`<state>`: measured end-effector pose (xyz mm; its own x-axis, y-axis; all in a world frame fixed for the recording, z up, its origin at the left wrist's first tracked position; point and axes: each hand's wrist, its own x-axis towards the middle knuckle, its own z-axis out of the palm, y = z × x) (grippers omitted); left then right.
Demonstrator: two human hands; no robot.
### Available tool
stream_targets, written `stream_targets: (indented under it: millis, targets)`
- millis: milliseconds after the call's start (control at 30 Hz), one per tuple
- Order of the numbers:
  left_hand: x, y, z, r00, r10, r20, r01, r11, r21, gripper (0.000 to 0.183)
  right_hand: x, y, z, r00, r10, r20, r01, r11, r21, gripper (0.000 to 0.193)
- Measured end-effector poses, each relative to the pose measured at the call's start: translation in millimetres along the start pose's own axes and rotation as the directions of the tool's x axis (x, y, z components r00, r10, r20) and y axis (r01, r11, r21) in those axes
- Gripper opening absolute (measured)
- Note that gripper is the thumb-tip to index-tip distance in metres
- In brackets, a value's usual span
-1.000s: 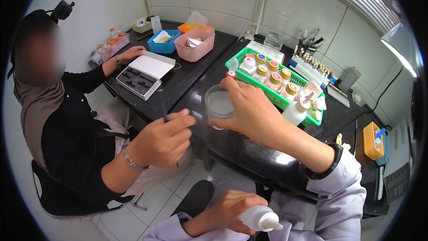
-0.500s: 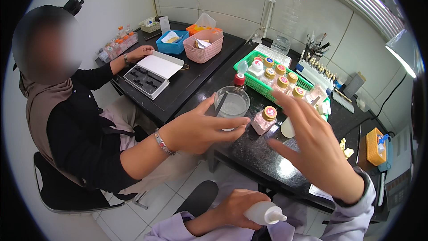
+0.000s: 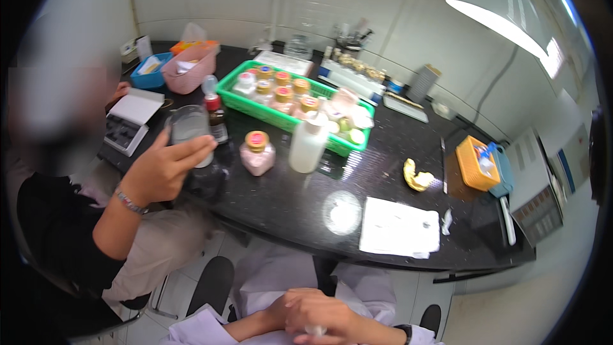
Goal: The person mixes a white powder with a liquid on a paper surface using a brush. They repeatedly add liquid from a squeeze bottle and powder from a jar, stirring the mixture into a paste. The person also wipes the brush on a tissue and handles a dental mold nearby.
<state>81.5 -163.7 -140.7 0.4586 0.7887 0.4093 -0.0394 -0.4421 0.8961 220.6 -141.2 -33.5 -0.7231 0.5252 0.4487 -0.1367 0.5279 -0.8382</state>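
Observation:
My two hands are together low in front of my lap. My right hand [image 3: 329,316] lies over my left hand [image 3: 281,312], its fingers bent and closed. Between them shows a small pale part of the white squeeze bottle [image 3: 315,330]; the rest is hidden by my fingers. Left of me, a co-worker's hand [image 3: 159,176] holds a clear glass bowl [image 3: 189,124] by its side. Near it on the black table stand a pink powder jar [image 3: 258,156] with a gold lid, a translucent white bottle [image 3: 308,147], and a brown dropper bottle [image 3: 216,118] with a red collar.
A green basket [image 3: 255,110] of gold-lidded jars stands behind. Right are a white paper sheet [image 3: 396,230], a yellowish crumpled piece [image 3: 416,177], an orange basket [image 3: 469,169] and a lit lamp [image 3: 501,13]. A pink basket [image 3: 182,80] and an open case [image 3: 131,118] are left.
My right hand has come down from above the table onto my left hand, covering most of the squeeze bottle. The view has swung right. The co-worker's hand still holds the bowl.

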Motion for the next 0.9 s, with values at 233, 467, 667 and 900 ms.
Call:
stream_targets:
  millis: [233,467,667,900]
  targets:
    - [21.0,11.0,-4.1,0.999,0.035,0.035,-0.037,0.998,0.044,0.049,-33.1,28.2,-4.2,0.997,0.008,-0.082,-0.01,1.0,-0.02,0.024]
    - [57.4,57.2,-6.1,0.847,0.331,-0.415,-0.21,0.927,0.309,0.064,-34.8,-8.6,-33.6,0.992,0.079,-0.102,-0.049,0.962,0.268,0.025]
    - [98.4,107.9,-3.2,0.946,0.12,0.3,-0.149,0.986,0.076,0.062,-52.7,31.1,-23.7,0.998,0.061,-0.024,-0.06,0.997,0.053,0.034]
    - [100.0,106.8,9.5,0.979,0.184,0.091,-0.201,0.943,0.266,0.05,-49.4,22.8,-22.2,0.958,0.089,-0.273,-0.067,0.994,0.088,0.018]
